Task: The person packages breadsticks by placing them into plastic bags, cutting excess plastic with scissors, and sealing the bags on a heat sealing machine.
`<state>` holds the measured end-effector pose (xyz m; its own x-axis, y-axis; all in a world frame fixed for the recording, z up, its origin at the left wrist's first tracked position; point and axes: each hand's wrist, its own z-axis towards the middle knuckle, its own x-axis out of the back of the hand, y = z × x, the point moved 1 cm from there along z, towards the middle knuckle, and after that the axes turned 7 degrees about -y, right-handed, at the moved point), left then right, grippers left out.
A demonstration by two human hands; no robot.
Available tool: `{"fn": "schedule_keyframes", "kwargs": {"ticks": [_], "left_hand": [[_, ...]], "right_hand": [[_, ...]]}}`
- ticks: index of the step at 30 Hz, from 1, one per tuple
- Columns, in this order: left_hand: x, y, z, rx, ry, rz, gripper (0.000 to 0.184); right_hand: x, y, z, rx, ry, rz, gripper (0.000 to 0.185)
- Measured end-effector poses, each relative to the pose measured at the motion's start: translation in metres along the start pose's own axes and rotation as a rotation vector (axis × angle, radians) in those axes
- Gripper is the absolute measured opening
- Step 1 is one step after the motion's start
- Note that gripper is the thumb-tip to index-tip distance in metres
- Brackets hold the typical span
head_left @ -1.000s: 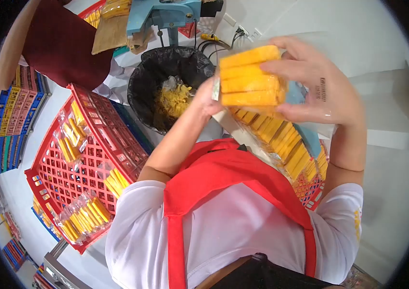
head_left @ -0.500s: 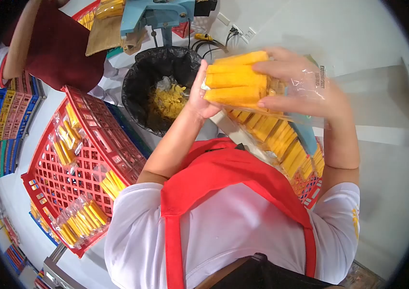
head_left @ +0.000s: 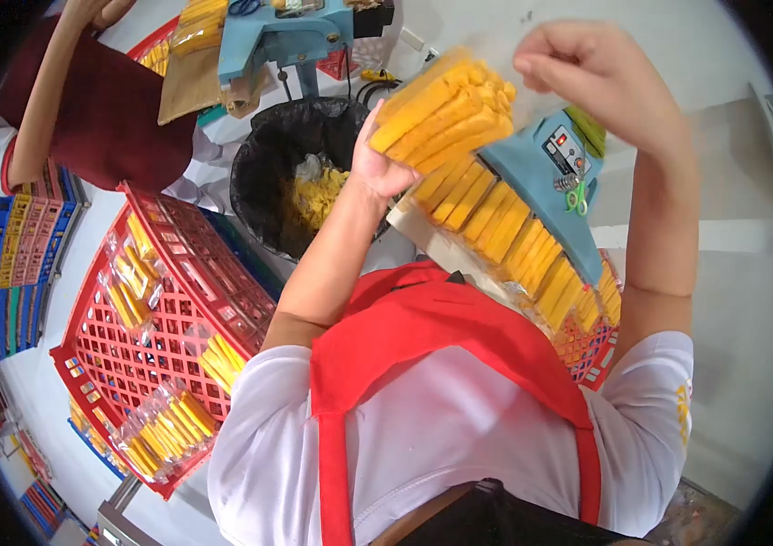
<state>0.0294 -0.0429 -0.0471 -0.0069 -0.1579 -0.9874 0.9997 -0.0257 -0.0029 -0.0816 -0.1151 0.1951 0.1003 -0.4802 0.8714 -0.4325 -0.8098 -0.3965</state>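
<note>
My left hand point(head_left: 383, 164) is wrapped under a clear plastic bag of yellow sticks point(head_left: 445, 114), tilted up to the right above the crate. The sticks lie side by side, and their uneven ends face my right hand. Apart from them, to the upper right, my right hand point(head_left: 586, 77) has its fingers curled and pinched together. Whatever those fingers may hold cannot be made out. Below the bag, a row of packed yellow sticks point(head_left: 505, 227) stands in a red crate point(head_left: 591, 350).
A blue sealing machine point(head_left: 541, 168) with green scissors point(head_left: 577, 197) is at right; another blue machine point(head_left: 291, 41) stands at the top. A black-lined bin point(head_left: 259, 173) holds yellow scraps. Left is a red crate point(head_left: 181, 264) with bagged sticks. A person in maroon point(head_left: 118, 100) is nearby.
My right hand has come off the bag and moved up and right, its fingers curling closed. The bag has tilted in my left hand, its stick ends now exposed to view.
</note>
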Motion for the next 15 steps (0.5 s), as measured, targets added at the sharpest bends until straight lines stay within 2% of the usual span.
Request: {"fn": "schedule_keyframes", "kwargs": {"ticks": [2,3,4,5,6,7,8,10,11,12,13,14,15], "left_hand": [[0.016,0.012,0.008,0.02,0.01,0.192,0.055],[0.028,0.025,0.008,-0.053,0.053,0.515,0.06],[0.024,0.04,0.007,-0.218,0.138,0.84,0.073],[0.019,0.048,0.002,-0.182,0.054,0.995,0.081],[-0.015,0.048,-0.007,-0.141,-0.023,1.143,0.091],[-0.035,0.046,-0.007,-0.083,-0.186,1.487,0.105],[-0.033,0.041,-0.004,-0.076,-0.174,1.487,0.105],[-0.033,0.03,0.016,0.01,-0.262,1.779,0.111],[-0.025,0.026,0.02,0.042,-0.257,1.606,0.113],[-0.029,0.021,0.021,0.034,-0.263,1.613,0.113],[-0.034,0.015,0.017,-0.08,-0.237,1.549,0.112],[-0.04,0.01,0.011,-0.191,-0.209,1.482,0.112],[-0.047,0.006,0.004,-0.226,-0.15,1.453,0.113]], "right_hand": [[0.012,-0.013,0.002,0.012,0.105,-0.032,0.015],[0.019,-0.018,0.001,0.031,0.197,-0.066,0.014],[0.024,-0.019,0.002,0.028,0.211,-0.068,0.014],[0.029,-0.02,0.003,0.106,0.136,-0.12,0.014],[0.03,-0.02,0.005,0.183,0.05,-0.165,0.014],[0.028,-0.022,0.009,0.18,0.047,-0.155,0.014],[0.025,-0.025,0.014,0.206,0.003,-0.2,0.014],[0.021,-0.029,0.019,0.245,-0.034,-0.251,0.014],[0.019,-0.03,0.021,0.331,-0.039,-0.227,0.013],[0.02,-0.031,0.021,0.413,-0.044,-0.204,0.012],[0.019,-0.036,0.016,0.415,-0.041,-0.21,0.012],[0.015,-0.045,0.006,0.449,0.065,-0.228,0.012],[0.015,-0.046,0.003,0.475,0.119,-0.243,0.011]]}}
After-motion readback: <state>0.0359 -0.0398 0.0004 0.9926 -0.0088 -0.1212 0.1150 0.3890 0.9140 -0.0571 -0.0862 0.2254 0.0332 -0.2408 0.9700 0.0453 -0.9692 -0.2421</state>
